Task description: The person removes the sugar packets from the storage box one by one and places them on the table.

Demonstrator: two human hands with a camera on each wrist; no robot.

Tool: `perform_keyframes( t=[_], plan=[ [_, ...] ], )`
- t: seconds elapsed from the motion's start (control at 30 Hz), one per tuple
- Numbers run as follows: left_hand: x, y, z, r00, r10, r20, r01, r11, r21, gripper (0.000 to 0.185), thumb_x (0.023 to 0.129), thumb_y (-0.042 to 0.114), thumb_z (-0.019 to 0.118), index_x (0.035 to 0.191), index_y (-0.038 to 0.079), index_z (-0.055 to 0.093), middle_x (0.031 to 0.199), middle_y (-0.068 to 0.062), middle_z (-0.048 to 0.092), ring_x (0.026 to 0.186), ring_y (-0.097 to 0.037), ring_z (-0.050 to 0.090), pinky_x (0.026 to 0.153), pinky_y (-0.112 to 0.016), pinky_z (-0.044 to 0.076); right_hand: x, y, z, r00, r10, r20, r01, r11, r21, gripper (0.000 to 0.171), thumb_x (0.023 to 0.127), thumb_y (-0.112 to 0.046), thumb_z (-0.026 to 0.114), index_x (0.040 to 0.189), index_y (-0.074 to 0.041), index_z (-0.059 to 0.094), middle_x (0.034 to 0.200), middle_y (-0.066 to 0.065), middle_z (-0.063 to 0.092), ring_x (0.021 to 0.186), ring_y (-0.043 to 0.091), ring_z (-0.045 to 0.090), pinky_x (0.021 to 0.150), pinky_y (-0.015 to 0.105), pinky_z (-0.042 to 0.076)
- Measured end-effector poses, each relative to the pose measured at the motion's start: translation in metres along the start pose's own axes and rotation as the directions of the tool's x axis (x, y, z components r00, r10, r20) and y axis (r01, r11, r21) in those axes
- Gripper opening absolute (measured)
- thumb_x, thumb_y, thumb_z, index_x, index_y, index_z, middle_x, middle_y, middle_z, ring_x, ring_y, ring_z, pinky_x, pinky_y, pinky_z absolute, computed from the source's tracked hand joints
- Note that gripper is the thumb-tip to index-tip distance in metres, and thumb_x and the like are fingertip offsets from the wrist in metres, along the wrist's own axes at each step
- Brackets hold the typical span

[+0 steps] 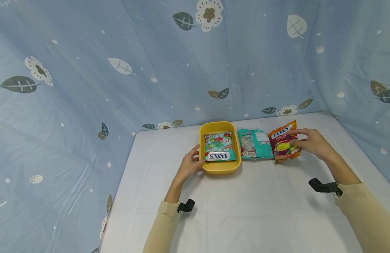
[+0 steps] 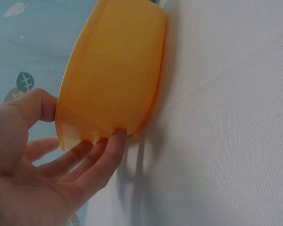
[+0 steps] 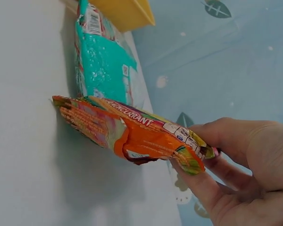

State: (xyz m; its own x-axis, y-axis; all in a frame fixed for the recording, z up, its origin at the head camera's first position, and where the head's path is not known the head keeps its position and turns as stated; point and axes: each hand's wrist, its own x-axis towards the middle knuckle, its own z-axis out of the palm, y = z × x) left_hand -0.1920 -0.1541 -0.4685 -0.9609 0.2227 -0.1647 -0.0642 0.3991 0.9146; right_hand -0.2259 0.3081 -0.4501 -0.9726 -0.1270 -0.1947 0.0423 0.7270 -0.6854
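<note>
Here, on the worktop (image 1: 245, 211), toward its far edge:

Container: yellow tub (image 1: 218, 168), rectangular with rounded corners, standing flat near the far edge, about midway between the left and right edges.

Contents of tub: one mint candy bag (image 1: 221, 147), green and red print, lying flat inside with its white brand label toward the near wall; fills most of the floor of the tub.

Left hand (image 1: 190, 164): set against the tub's left wall; from the left wrist view, thumb on the rim side, fingers (image 2: 101, 155) stretched along the outer wall and under its lower edge, straight rather than curled.

Beside the tub: teal bag (image 1: 255, 143), lying flat on the worktop just right of the tub, back label up, touching or nearly touching the tub's right wall.

Farther right: orange fruit candy bag (image 1: 282, 144), next to the teal bag on its right side, toward the far right corner.

Right hand (image 1: 310, 142): pinching the orange fruit candy bag by its right edge, thumb above and fingers (image 3: 198, 181) below; from the right wrist view, that edge lifted and the opposite edge down on the worktop beside the teal bag.

Backdrop: blue cloth (image 1: 119, 70) with leaf and flower print, hanging behind and to both sides of the worktop.
</note>
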Motion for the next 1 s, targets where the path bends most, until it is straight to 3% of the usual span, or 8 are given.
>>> perform_keyframes(
  t=[0.43,0.53,0.73,1.0],
  plan=[
    [0.002,-0.003,-0.001,1.000,-0.007,0.018,0.008,1.000,-0.009,0.074,0.091,0.002,0.060,0.156,0.009,0.026,0.143,-0.029,0.047,0.122,-0.041,0.057,0.084,-0.040,0.060,0.005,0.002,0.000,1.000,0.019,0.004,-0.019,0.999,-0.041,0.055,0.097,-0.030,0.060,0.143,-0.002,0.047,0.138,0.037,0.041,0.105,0.045,0.058,0.074,0.032,0.056],
    [0.009,-0.015,0.000,1.000,-0.013,0.013,0.013,1.000,-0.020,0.075,0.091,0.003,0.061,0.156,0.012,0.026,0.143,-0.028,0.047,0.122,-0.041,0.057,0.085,-0.043,0.060,0.006,0.004,0.000,0.999,0.035,-0.009,-0.036,0.996,-0.078,0.055,0.097,-0.029,0.060,0.142,-0.001,0.047,0.136,0.037,0.042,0.104,0.046,0.057,0.073,0.034,0.056],
    [0.020,-0.037,0.004,1.000,-0.004,-0.023,0.004,1.000,-0.022,0.075,0.091,0.009,0.064,0.155,0.023,0.029,0.142,-0.021,0.051,0.121,-0.037,0.059,0.082,-0.041,0.061,0.005,0.007,0.001,0.999,0.029,-0.027,-0.032,0.992,-0.122,0.054,0.096,-0.028,0.061,0.140,0.001,0.048,0.138,0.038,0.040,0.106,0.052,0.056,0.079,0.047,0.059],
    [0.022,-0.041,0.005,0.999,-0.002,-0.049,0.001,1.000,-0.007,0.075,0.088,0.012,0.065,0.154,0.027,0.033,0.138,-0.015,0.055,0.116,-0.030,0.062,0.077,-0.031,0.061,0.006,0.010,0.003,0.999,0.018,-0.050,-0.025,0.991,-0.132,0.053,0.095,-0.026,0.062,0.138,0.001,0.050,0.139,0.037,0.040,0.107,0.052,0.055,0.080,0.050,0.059]
  ],
)
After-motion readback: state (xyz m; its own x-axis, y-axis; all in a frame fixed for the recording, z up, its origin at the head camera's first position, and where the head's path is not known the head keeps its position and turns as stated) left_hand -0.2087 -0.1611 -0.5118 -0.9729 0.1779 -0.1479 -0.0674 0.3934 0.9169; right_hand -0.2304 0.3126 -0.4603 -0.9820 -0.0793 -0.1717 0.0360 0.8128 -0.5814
